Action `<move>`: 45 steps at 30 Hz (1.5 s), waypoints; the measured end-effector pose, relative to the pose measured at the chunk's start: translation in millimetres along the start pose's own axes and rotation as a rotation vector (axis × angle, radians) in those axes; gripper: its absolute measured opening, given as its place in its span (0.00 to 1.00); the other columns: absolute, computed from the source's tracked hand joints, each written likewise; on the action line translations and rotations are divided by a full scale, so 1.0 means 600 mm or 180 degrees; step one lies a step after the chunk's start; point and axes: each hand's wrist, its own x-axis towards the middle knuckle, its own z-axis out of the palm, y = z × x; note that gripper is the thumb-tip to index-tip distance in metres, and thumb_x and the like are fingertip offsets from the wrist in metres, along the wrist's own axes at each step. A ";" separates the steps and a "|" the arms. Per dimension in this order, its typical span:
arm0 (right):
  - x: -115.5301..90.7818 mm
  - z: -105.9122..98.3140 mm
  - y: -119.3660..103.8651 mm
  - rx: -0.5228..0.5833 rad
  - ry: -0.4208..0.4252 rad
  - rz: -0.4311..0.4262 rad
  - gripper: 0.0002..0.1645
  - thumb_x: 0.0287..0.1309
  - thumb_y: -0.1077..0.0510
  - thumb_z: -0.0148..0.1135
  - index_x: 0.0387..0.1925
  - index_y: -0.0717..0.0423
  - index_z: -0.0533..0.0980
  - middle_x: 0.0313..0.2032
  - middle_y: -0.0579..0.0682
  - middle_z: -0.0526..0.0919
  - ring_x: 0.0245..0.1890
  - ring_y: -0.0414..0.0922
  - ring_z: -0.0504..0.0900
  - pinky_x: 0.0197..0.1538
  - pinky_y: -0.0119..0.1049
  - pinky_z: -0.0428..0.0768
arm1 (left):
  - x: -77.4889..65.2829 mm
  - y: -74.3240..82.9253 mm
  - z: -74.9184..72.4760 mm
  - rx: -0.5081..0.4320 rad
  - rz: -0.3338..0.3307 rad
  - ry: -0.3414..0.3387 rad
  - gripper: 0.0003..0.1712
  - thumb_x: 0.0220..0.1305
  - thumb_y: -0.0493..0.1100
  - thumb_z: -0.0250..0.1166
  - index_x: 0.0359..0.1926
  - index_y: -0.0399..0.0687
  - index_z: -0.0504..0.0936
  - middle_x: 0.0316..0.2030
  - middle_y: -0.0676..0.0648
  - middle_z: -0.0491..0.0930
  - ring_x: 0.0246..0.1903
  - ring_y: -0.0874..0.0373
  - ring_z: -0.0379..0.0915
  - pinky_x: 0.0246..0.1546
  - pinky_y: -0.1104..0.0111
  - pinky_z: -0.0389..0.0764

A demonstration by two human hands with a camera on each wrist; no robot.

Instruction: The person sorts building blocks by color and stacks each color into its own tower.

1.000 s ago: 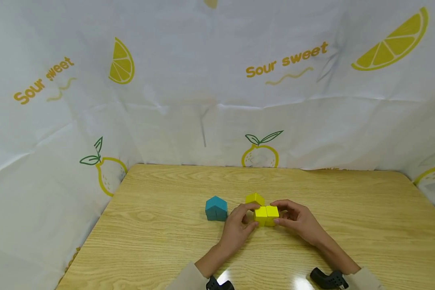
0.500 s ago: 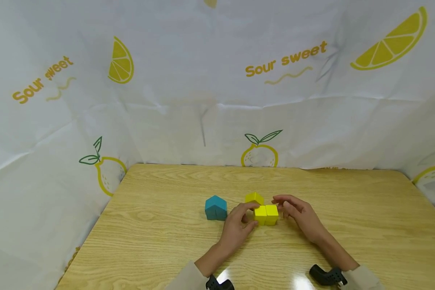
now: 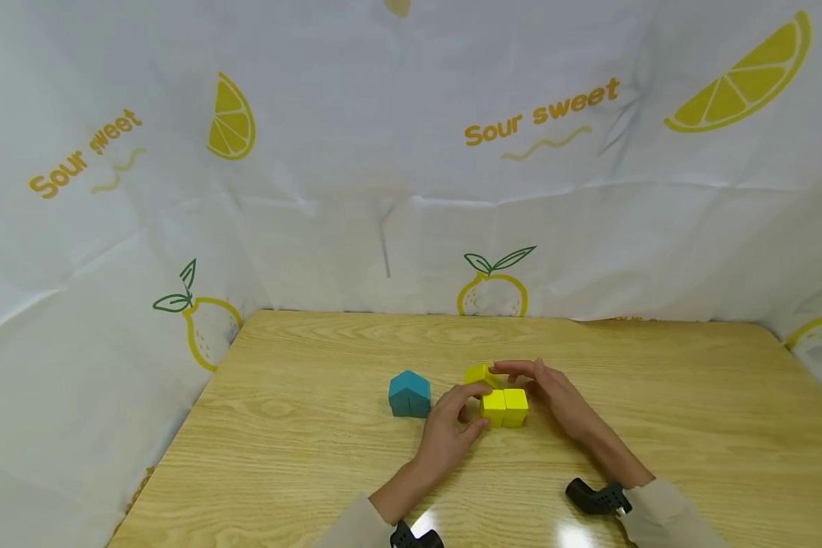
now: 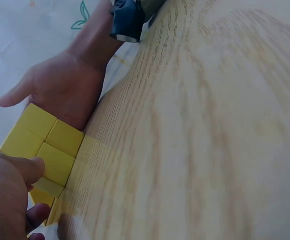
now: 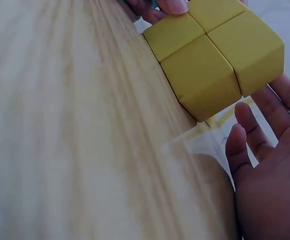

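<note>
Two yellow cube-like blocks (image 3: 516, 409) sit side by side on the table, touching along one seam. My left hand (image 3: 447, 432) pinches the left one, thumb on the near face and a finger at the back. Behind this pair lies another yellow block (image 3: 478, 374) with a peaked shape, partly covered by my fingers. My right hand (image 3: 560, 397) reaches behind the pair, fingers extended, fingertips at the rear block's right side; whether they touch it I cannot tell. In the right wrist view, the right hand's fingers (image 5: 247, 125) are spread beside the pair.
A teal house-shaped group of blocks (image 3: 409, 394), with a seam in its front, stands left of my left hand. The wooden table (image 3: 281, 434) ends at a white curtain (image 3: 336, 251) printed with lemons. Black wrist devices (image 3: 597, 497) are strapped on both forearms.
My right hand has let go of the right yellow block and moved back and left, over towards the rear yellow block. The left hand keeps its pinch in the same place.
</note>
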 end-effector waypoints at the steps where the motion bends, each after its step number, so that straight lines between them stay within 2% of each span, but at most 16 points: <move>1: 0.003 0.001 0.000 0.0066 -0.0056 0.0012 0.35 0.77 0.56 0.15 0.63 0.63 0.69 0.59 0.55 0.74 0.52 0.58 0.70 0.56 0.39 0.68 | 0.000 0.000 0.000 -0.0004 0.0007 0.0007 0.26 0.57 0.34 0.69 0.57 0.53 0.75 0.41 0.53 0.76 0.27 0.55 0.64 0.31 0.75 0.66; 5: 0.014 0.005 -0.001 0.0195 -0.0223 0.0150 0.39 0.76 0.52 0.11 0.64 0.62 0.68 0.61 0.54 0.73 0.53 0.58 0.67 0.56 0.43 0.64 | -0.001 0.000 0.001 -0.0023 0.0020 0.0022 0.27 0.56 0.34 0.69 0.56 0.54 0.75 0.39 0.53 0.76 0.26 0.57 0.63 0.31 0.75 0.66; 10: 0.021 0.007 0.000 0.0069 -0.0212 0.0326 0.39 0.76 0.51 0.11 0.63 0.56 0.71 0.60 0.50 0.74 0.55 0.55 0.68 0.55 0.44 0.65 | 0.000 -0.002 0.003 -0.0006 0.0017 0.0019 0.28 0.56 0.35 0.70 0.57 0.55 0.75 0.38 0.52 0.76 0.26 0.58 0.63 0.31 0.75 0.66; 14: 0.024 0.006 0.004 -0.0080 -0.0067 0.0328 0.38 0.76 0.52 0.13 0.61 0.56 0.73 0.58 0.52 0.76 0.51 0.54 0.70 0.53 0.42 0.67 | 0.000 -0.003 0.002 0.0022 0.0004 0.0007 0.28 0.57 0.35 0.69 0.57 0.55 0.74 0.40 0.53 0.76 0.27 0.57 0.64 0.31 0.75 0.66; 18: 0.021 0.001 0.008 -0.0403 0.0184 0.0331 0.36 0.77 0.53 0.17 0.59 0.55 0.75 0.56 0.50 0.78 0.49 0.51 0.71 0.51 0.39 0.68 | 0.000 -0.002 0.001 0.0017 -0.0020 -0.0004 0.28 0.57 0.35 0.69 0.58 0.56 0.74 0.40 0.53 0.76 0.27 0.57 0.64 0.31 0.75 0.66; 21: 0.019 -0.004 0.011 -0.0552 0.0319 0.0357 0.32 0.78 0.54 0.23 0.58 0.54 0.76 0.55 0.50 0.78 0.51 0.49 0.71 0.52 0.36 0.67 | 0.000 -0.001 0.000 0.0010 -0.0026 -0.0009 0.28 0.57 0.35 0.69 0.58 0.57 0.74 0.40 0.53 0.76 0.27 0.58 0.64 0.31 0.75 0.67; 25: 0.017 -0.007 0.013 -0.0767 0.0477 0.0407 0.22 0.76 0.55 0.37 0.56 0.52 0.77 0.54 0.48 0.78 0.54 0.45 0.72 0.54 0.31 0.68 | 0.001 0.001 -0.001 0.0008 -0.0027 -0.0016 0.28 0.58 0.35 0.69 0.58 0.57 0.74 0.42 0.53 0.76 0.27 0.57 0.64 0.31 0.75 0.67; 29: 0.014 -0.006 -0.001 -0.0969 0.0604 0.0379 0.16 0.71 0.59 0.50 0.55 0.55 0.77 0.49 0.51 0.79 0.46 0.45 0.76 0.46 0.32 0.73 | 0.001 0.000 -0.001 0.0015 -0.0034 -0.0017 0.28 0.57 0.35 0.69 0.58 0.57 0.74 0.42 0.53 0.76 0.27 0.59 0.64 0.31 0.75 0.67; 32: 0.013 -0.002 -0.024 -0.1001 0.0676 0.0313 0.15 0.67 0.63 0.55 0.53 0.60 0.77 0.45 0.56 0.78 0.38 0.47 0.75 0.39 0.34 0.74 | 0.000 -0.002 0.000 0.0018 -0.0039 -0.0016 0.28 0.57 0.35 0.69 0.58 0.57 0.74 0.41 0.54 0.76 0.27 0.60 0.63 0.31 0.75 0.67; 35: 0.013 -0.001 -0.035 -0.1051 0.0809 0.0258 0.15 0.63 0.65 0.60 0.52 0.62 0.78 0.42 0.59 0.77 0.36 0.49 0.73 0.36 0.34 0.75 | 0.000 -0.003 0.000 0.0025 -0.0036 -0.0013 0.28 0.57 0.35 0.69 0.58 0.57 0.74 0.41 0.54 0.76 0.27 0.60 0.63 0.31 0.75 0.67; 40: 0.012 -0.009 0.003 -0.1302 0.1035 0.0282 0.19 0.60 0.61 0.65 0.53 0.57 0.77 0.45 0.56 0.77 0.39 0.47 0.72 0.37 0.32 0.74 | 0.000 -0.003 0.000 0.0054 -0.0026 -0.0025 0.28 0.58 0.36 0.69 0.58 0.57 0.74 0.42 0.54 0.76 0.27 0.60 0.63 0.31 0.75 0.67; 45: 0.011 -0.017 0.031 -0.1352 0.1000 0.0434 0.24 0.58 0.56 0.67 0.56 0.55 0.75 0.49 0.52 0.79 0.42 0.47 0.73 0.39 0.31 0.73 | 0.001 -0.002 -0.001 0.0037 -0.0035 -0.0037 0.28 0.58 0.36 0.69 0.58 0.57 0.73 0.44 0.54 0.76 0.28 0.57 0.65 0.32 0.75 0.68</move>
